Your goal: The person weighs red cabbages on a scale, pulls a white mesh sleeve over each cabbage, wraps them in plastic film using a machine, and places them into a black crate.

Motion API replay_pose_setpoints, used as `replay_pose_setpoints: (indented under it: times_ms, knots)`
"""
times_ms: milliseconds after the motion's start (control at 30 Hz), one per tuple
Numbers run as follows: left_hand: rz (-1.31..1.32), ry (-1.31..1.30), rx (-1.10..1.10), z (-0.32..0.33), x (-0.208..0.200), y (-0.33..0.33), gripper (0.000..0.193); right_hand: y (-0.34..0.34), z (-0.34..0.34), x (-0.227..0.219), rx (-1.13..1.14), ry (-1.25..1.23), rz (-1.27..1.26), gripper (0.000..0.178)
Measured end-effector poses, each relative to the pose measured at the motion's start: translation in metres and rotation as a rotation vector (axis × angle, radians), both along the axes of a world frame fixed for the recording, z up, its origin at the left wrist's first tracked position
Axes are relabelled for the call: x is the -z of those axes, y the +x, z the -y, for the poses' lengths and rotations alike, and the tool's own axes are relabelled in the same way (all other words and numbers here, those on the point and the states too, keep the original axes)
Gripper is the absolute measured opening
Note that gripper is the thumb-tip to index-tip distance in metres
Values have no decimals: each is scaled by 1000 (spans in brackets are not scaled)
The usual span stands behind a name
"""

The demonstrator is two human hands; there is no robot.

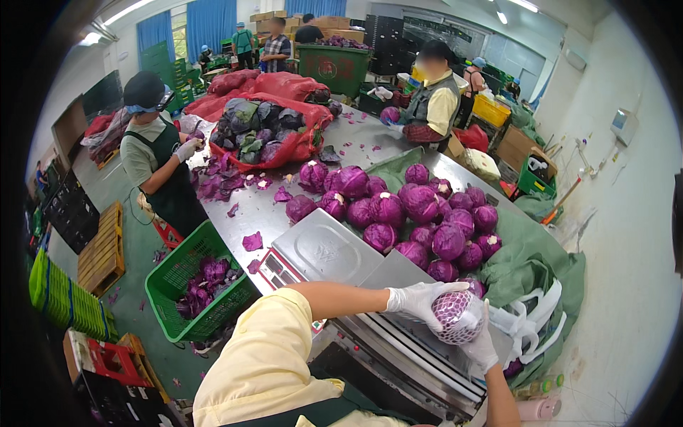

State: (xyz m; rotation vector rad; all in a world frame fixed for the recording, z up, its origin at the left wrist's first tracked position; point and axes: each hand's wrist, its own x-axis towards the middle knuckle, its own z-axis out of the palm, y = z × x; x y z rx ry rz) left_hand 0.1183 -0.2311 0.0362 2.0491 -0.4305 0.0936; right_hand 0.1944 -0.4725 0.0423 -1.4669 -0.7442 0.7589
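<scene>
A purple cabbage (457, 317) in a white foam net sits between my two hands, above the steel machine at the table's near edge. My left hand (422, 299), in a white glove, grips it from the left and top. From the right and below, my gloved right hand (481, 347) closes round it. Just beyond lies a heap of bare purple cabbages (420, 206), some with pale cut stems showing. A flat steel scale (329, 245) with a display panel stands left of my hands. White straps (533, 320) hang over green cloth to the right.
Dark cabbages fill a red mesh sack (302, 135) farther up the steel table. A green crate (203, 285) of trimmed leaves stands at left. One co-worker (153, 149) works at the left edge, another (434, 99) at the far right. A white wall (626, 235) bounds the right.
</scene>
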Motion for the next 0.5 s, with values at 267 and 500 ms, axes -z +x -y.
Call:
replay_pose_setpoints:
  times_ms: [267,500]
  knots:
    - [-1198,-842,300,47,-28,-123,89,-114,82,-26,-107,-236,-739,97]
    - [-1518,-970,209,76,23,-187,78,-194,136,58,-83,-308,-1210,38]
